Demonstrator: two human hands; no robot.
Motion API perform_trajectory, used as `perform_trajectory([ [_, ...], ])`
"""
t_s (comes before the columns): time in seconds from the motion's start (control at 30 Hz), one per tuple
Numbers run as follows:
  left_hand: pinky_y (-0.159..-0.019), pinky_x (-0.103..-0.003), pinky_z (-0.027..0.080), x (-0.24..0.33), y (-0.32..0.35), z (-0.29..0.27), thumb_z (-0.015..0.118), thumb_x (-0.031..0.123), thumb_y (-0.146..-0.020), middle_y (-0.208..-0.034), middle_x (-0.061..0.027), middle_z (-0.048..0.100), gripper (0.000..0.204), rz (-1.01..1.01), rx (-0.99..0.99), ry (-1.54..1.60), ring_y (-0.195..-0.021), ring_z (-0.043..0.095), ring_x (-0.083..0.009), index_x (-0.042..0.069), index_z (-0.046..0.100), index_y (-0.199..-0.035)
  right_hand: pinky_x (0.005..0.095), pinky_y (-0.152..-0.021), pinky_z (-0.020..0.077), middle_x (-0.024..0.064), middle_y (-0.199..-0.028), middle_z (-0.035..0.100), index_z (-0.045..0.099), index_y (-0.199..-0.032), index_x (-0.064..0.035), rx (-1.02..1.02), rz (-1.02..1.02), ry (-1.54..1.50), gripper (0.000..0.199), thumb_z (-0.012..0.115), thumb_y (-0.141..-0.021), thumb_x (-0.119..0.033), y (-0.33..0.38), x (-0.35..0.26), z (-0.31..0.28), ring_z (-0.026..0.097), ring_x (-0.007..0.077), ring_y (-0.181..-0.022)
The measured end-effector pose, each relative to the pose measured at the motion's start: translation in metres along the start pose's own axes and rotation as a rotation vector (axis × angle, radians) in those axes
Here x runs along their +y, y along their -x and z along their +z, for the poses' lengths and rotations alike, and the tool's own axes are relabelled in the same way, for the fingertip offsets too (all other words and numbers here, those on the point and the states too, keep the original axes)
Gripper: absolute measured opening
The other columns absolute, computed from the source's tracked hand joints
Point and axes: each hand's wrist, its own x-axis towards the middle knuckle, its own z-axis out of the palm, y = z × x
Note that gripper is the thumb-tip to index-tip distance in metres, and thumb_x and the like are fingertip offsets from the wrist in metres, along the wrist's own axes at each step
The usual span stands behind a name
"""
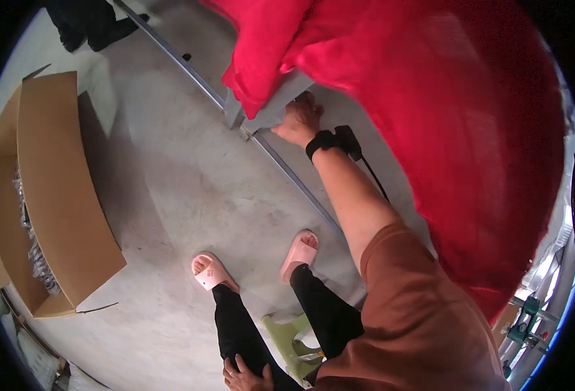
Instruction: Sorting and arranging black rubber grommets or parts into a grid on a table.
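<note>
We see our right hand (298,120) stretched forward and down to the corner of a grey desk (271,107), the fingers curled under its edge so that the grip is closed around the desk corner; a black wrist strap (323,141) with a small black device and a trailing cord sits just behind the hand. A large red cloth (444,117) lies draped over the desk and hangs off it, one fold drooping just above and to the left of the right hand and touching the desk top there, while the bulk of it fills the upper right of the view and hides most of the desk. Our left hand (245,375) rests flat on the left thigh at the lower edge, fingers spread and loose, holding nothing. A thin metal rail (189,68) runs diagonally across the concrete floor (176,176) from the top towards the desk corner and continues below it. An open cardboard box (53,189) stands well apart on the left, with dark packed items inside. Between the box and the desk the floor gives wide open room, where our feet in pink slippers (210,270) stand, and a pale green stool (294,339) sits beneath us.
</note>
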Motion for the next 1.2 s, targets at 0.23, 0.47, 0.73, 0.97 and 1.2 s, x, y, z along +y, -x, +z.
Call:
perform_trajectory([
  [0.23,-0.105,-0.048,0.033,-0.007,-0.004,0.017,0.073,0.044,-0.073,-0.142,-0.0234,0.037,0.082,0.008,0.171,0.011,-0.13,0.036,-0.0392,0.007,0.041,-0.138,0.0573,-0.09,0.0399,0.0209,-0.127,0.05,0.044,-0.132,-0.0087,0.208,-0.049,-0.336,0.072,0.076,-0.071,-0.029,0.133,-0.051,0.001,0.047,0.041,-0.115],
  [0.47,-0.105,-0.051,0.038,-0.03,-0.014,0.001,0.065,0.049,-0.081,-0.147,-0.0251,0.034,0.083,0.189,0.061,0.073,-0.132,0.038,-0.0423,0.006,0.034,-0.145,0.0491,-0.082,0.0469,0.0219,-0.105,0.063,0.06,-0.109,-0.0043,-0.304,-0.32,-0.863,0.034,0.065,-0.082,-0.025,0.372,-0.06,-0.06,0.059,0.0406,-0.098],
  [0.73,-0.1,-0.041,0.043,-0.075,0.022,-0.088,0.045,0.046,-0.094,-0.119,-0.0223,0.063,0.056,0.366,-0.103,0.041,-0.115,0.058,-0.0354,-0.001,0.06,-0.122,0.0473,-0.065,0.0485,0.0188,-0.073,0.064,0.067,-0.076,-0.0042,-0.471,-0.075,-0.79,0.041,0.055,-0.092,-0.04,0.462,0.013,-0.192,0.062,0.0396,-0.071],
  [0.97,-0.089,-0.041,0.05,-0.081,0.033,-0.142,0.046,0.036,-0.093,-0.104,-0.0171,0.069,0.04,0.573,0.086,-0.103,-0.1,0.065,-0.0319,0.005,0.068,-0.105,0.0425,-0.072,0.0516,0.0178,-0.086,0.068,0.069,-0.093,-0.0052,-0.17,0.141,-0.914,0.031,0.06,-0.089,-0.035,0.504,0.045,-0.278,0.066,0.0346,-0.079],
  [1.2,-0.082,-0.042,0.05,0.017,0.098,-0.208,0.05,0.039,-0.093,-0.08,-0.0182,0.069,0.04,0.613,0.324,-0.072,-0.085,0.067,-0.0355,0.008,0.074,-0.085,0.0274,-0.061,0.0472,0.0041,-0.071,0.065,0.069,-0.09,-0.0025,-0.029,0.319,-1.331,0.036,0.058,-0.095,-0.036,0.531,0.085,-0.317,0.056,0.0089,-0.063],
])
